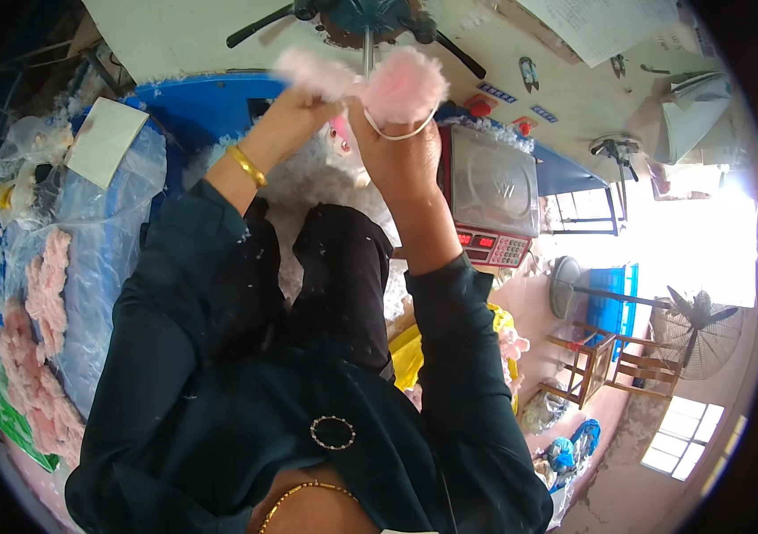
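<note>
A fluffy pink plush piece (406, 84) is at the tip of a thin metal tube (367, 53), which sticks out of a teal machine (361, 16). My right hand (401, 151) is closed on the plush from below, and a thin white cord (399, 136) runs across its back. On the other side, my left hand (301, 116), with a gold bangle at the wrist, grips a second, motion-blurred part of the pink plush (317, 73). Fingertips of both hands are partly hidden by the fur. Below them, white fluffy stuffing (308, 173) fills the space around my knees.
At the right stands a red scale (495, 245) with a metal pan. Black handles (461, 55) flank the tube. Pink plush pieces (28, 365) lie on plastic bags at the left. Papers (610, 27), small snips (529, 75), a fan (695, 334) and a wooden chair (584, 360) are farther right.
</note>
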Available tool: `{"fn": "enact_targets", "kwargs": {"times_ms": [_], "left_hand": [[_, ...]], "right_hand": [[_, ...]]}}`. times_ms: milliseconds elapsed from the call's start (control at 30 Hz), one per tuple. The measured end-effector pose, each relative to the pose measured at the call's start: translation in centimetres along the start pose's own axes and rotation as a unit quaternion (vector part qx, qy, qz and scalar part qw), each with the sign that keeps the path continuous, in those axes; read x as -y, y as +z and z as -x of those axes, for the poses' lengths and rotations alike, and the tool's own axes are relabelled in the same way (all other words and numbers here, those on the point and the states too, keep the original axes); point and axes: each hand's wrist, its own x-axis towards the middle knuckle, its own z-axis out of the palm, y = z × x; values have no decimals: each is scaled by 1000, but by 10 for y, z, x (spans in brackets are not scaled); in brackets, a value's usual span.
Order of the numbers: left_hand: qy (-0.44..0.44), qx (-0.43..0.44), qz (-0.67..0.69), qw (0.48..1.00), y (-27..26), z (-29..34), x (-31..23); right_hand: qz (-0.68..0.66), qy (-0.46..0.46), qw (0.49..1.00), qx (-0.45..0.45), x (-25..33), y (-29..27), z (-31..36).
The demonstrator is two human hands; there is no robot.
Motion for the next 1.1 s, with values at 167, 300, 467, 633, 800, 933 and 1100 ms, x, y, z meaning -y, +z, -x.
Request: {"fn": "enact_targets", "kwargs": {"times_ms": [167, 300, 467, 633, 800, 933, 1100], "left_hand": [[-211, 5, 480, 852, 4, -1, -17], [-172, 18, 499, 849, 11, 4, 0], [-159, 67, 413, 894, 12, 34, 20], [-21, 58, 95, 994, -12, 39, -36], [150, -137, -193, 960, 18, 39, -54], [79, -186, -186, 962, 32, 36, -63], [88, -225, -146, 959, 20, 36, -65]], "right_hand": [[160, 88, 983, -25, -12, 16, -58], [108, 79, 988, -75, -27, 16, -38], [-37, -93, 993, -59, -22, 0, -10], [-294, 185, 935, 65, -32, -12, 10], [-132, 75, 988, 4, -8, 3, 19], [-258, 244, 930, -92, -17, 23, -14], [-152, 205, 954, -158, -50, 62, -60]]}}
